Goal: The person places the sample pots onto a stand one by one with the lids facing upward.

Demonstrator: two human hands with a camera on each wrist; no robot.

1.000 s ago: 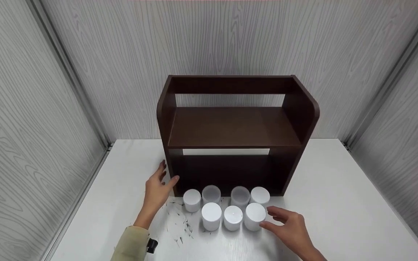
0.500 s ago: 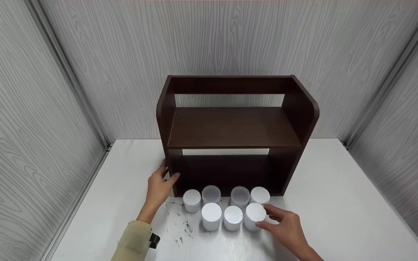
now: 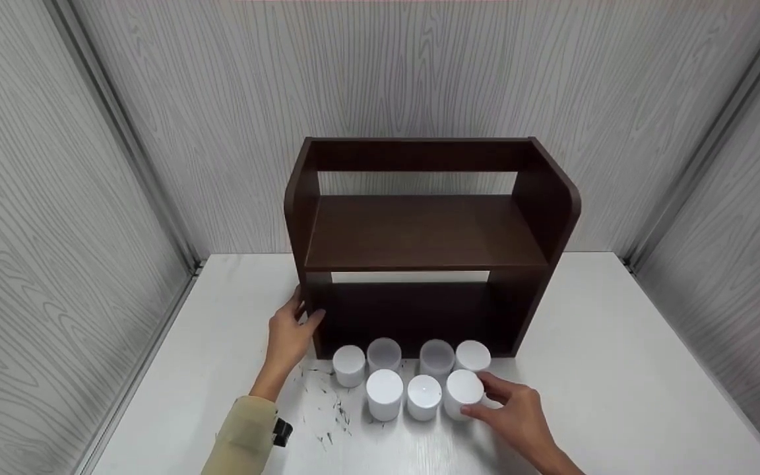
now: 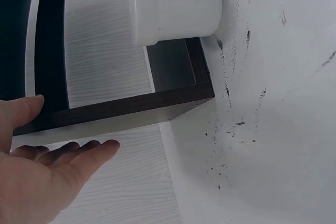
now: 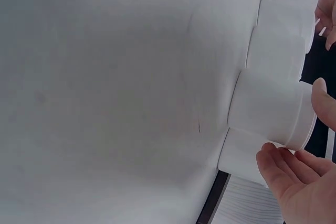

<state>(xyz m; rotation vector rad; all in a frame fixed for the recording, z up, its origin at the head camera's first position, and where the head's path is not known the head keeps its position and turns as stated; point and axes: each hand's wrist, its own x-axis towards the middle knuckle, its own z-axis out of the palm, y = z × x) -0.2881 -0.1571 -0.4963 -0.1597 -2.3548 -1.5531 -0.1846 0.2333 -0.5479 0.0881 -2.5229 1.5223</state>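
Note:
A dark brown two-tier shelf [image 3: 426, 231] stands upright on the white table. My left hand [image 3: 289, 340] holds its left side panel [image 4: 131, 109], the thumb at the front edge and the fingers along the outer face. Several white round jars stand in two short rows before the shelf's bottom opening. At the right end of the front row, my right hand [image 3: 517, 414] pinches a white lidded jar [image 3: 464, 390] near its top, thumb on the near side and fingers on the far side. That jar stands upright, right beside a shorter white jar [image 3: 423, 396].
A third front jar [image 3: 384, 394] stands at left. Behind are two with greyish tops, one jar [image 3: 384, 353] left and one jar [image 3: 437, 356] right, flanked by white jars. Dark scuff marks [image 3: 342, 412] streak the table. Grey wood-patterned walls [image 3: 419, 72] enclose three sides.
My left hand has moved in against the shelf's side panel. My right hand has shifted left, its thumb and fingers drawing in on the jar. Jars and shelf stay in place.

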